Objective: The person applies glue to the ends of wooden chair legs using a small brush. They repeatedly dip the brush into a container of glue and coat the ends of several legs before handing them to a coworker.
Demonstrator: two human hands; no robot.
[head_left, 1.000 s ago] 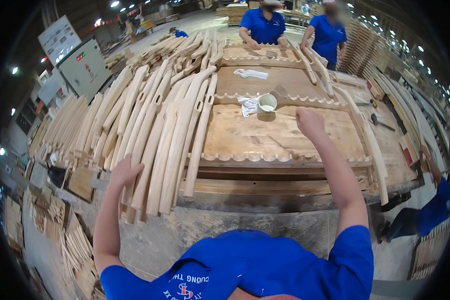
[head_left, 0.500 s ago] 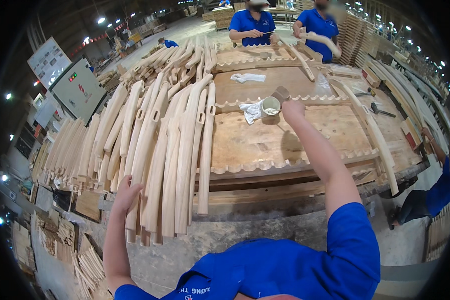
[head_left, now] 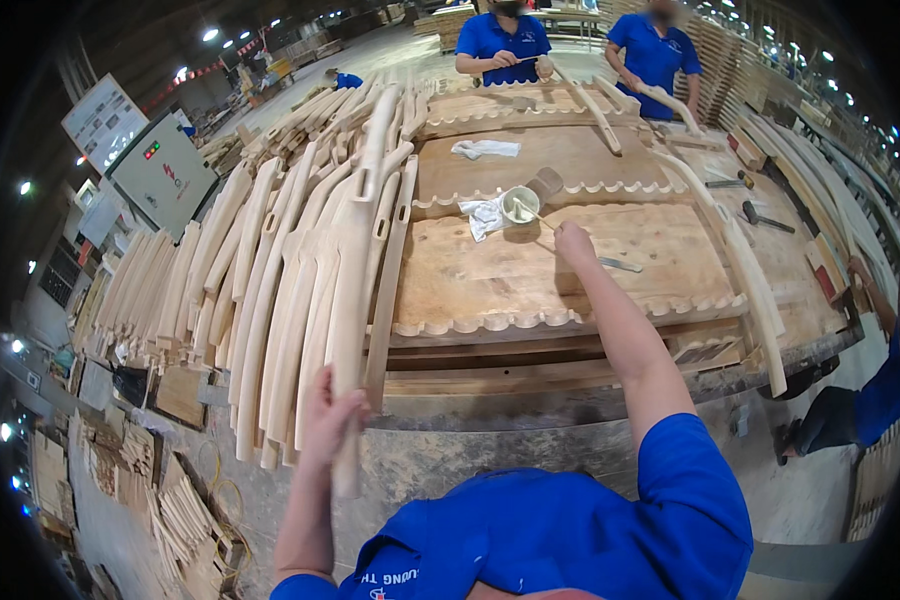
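My left hand (head_left: 332,415) is closed around the lower part of a pale, curved wooden leg (head_left: 350,290) with a slot near its bend. This leg lies over a row of similar wooden legs (head_left: 275,340), and its near end is smeared by motion. Out over the workbench, my right hand (head_left: 573,245) pinches a thin stick (head_left: 547,219). The stick's far end is inside a small, pale cup (head_left: 510,217) with whitish contents. A crumpled white cloth (head_left: 484,217) lies against the cup. By my right wrist is a flat metal blade (head_left: 621,264); whether I touch it is unclear.
Scalloped wooden strips (head_left: 570,322) cross the workbench (head_left: 470,270). A second white cloth (head_left: 486,149) lies farther back. A hammer (head_left: 765,217) and a long wooden leg (head_left: 745,265) are at the right. Two people in blue (head_left: 505,45) work across the bench; another person (head_left: 860,400) stands right.
My left hand has moved right and taken hold of a slotted leg, which has shifted. My right hand has drawn back slightly from the cup, showing the stick. The far right person has lowered a wooden piece.
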